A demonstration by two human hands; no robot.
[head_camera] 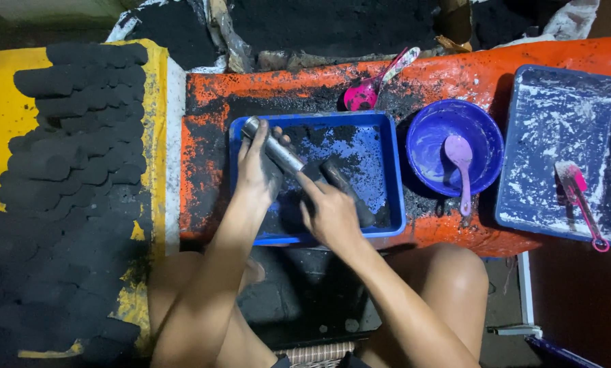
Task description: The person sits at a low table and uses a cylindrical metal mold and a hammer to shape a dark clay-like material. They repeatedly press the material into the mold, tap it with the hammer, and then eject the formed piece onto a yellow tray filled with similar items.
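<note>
My left hand (pixel 256 170) grips a short metal tube (pixel 273 148), held slanted over a blue plastic tray (pixel 387 170) smeared with black powder. My right hand (pixel 331 212) rests low in the tray, its fingers against the tube's lower end and around a dark cylindrical piece (pixel 346 191) that lies toward the tray's front right. Both hands are blackened. The tray sits on an orange surface (pixel 251 88) dusted black.
Rows of black round briquettes (pixel 73 136) cover a yellow board at left. A purple bowl (pixel 486 146) holds a purple spoon (pixel 461 167). A pink spoon (pixel 374 85) lies behind the tray. At right, a second blue tray (pixel 558 109) holds a pink spatula (pixel 578 201).
</note>
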